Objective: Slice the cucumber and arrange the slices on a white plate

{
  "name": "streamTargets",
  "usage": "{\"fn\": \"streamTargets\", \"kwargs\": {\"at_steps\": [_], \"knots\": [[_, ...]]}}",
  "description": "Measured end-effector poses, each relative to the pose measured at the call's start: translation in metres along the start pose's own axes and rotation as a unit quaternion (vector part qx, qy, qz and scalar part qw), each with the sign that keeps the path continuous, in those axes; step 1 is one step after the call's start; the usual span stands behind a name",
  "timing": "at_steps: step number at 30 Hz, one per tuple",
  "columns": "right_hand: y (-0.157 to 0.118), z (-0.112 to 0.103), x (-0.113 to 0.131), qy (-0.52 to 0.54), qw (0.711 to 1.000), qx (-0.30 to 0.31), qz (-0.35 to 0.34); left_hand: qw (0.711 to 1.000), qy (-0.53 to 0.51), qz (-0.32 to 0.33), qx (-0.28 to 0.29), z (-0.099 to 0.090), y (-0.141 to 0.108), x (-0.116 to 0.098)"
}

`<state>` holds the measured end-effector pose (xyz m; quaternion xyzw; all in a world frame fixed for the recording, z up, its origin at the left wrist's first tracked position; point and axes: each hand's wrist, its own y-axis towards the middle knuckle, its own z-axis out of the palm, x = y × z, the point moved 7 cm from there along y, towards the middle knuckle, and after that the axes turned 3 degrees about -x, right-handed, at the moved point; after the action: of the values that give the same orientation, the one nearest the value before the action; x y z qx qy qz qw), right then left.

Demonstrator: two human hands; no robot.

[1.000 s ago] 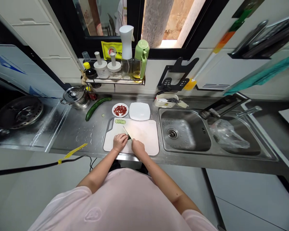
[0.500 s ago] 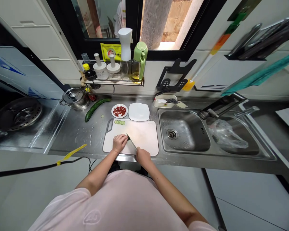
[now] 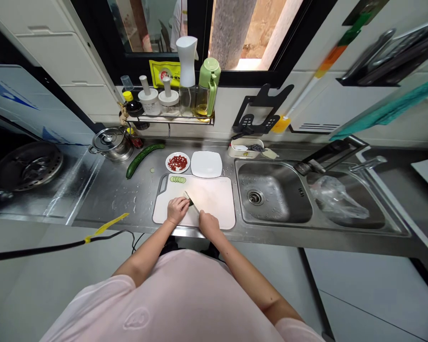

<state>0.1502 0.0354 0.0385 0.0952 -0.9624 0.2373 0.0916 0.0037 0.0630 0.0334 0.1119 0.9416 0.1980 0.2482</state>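
Observation:
On the white cutting board (image 3: 217, 197) my left hand (image 3: 178, 210) is closed over a short dark-green piece of cucumber (image 3: 190, 203), most of it hidden under the fingers. My right hand (image 3: 209, 224) grips a kitchen knife (image 3: 194, 204) by its handle. The blade slants up and left, right beside the cucumber piece; whether it touches cannot be made out. A row of pale cucumber slices (image 3: 178, 179) lies at the board's upper left. Behind the board are a small plate (image 3: 167, 164) of chopped red pieces and a white square plate (image 3: 206, 164).
A whole cucumber (image 3: 142, 159) and a lidded steel pot (image 3: 113, 145) stand on the left of the counter. To the right is a double sink (image 3: 274, 194) with a plastic bag (image 3: 337, 198). Above runs a rack (image 3: 171, 119) of seasoning bottles. A wok (image 3: 24, 166) sits far left.
My right hand and the knife have moved slightly left and up, the blade tip now farther from me. My left hand stays on the cucumber piece.

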Motion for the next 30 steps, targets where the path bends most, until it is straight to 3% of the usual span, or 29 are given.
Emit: {"fn": "streamTargets", "kwargs": {"at_steps": [13, 30], "knots": [[0.025, -0.014, 0.014, 0.002, 1.000, -0.016, -0.007, 1.000, -0.001, -0.002, 0.001, 0.000, 0.000, 0.000], [-0.017, 0.005, -0.015, -0.012, 1.000, -0.006, 0.005, 0.999, -0.011, -0.034, 0.016, 0.000, 0.003, 0.002]]}}
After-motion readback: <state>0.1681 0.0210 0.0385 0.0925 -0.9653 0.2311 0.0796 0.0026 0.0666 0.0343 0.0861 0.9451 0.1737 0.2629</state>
